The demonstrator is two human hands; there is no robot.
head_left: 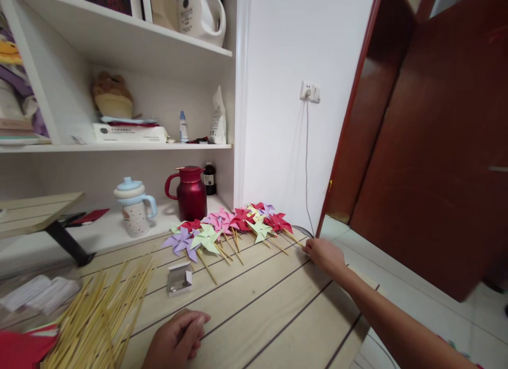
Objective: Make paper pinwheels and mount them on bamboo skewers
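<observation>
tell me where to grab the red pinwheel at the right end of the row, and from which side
Grip the red pinwheel by its thin wooden stick, not the paper blades. The stick lies flat on the table and points toward the near right edge, where the right hand already touches its tip. Come from that side, pinching it low; the folded blades would probably crush.

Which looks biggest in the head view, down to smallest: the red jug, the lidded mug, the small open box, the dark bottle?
1. Red jug.
2. Lidded mug, somewhat smaller.
3. Small open box and dark bottle look about alike; the box lies nearer the camera, so no ranking between them.
</observation>
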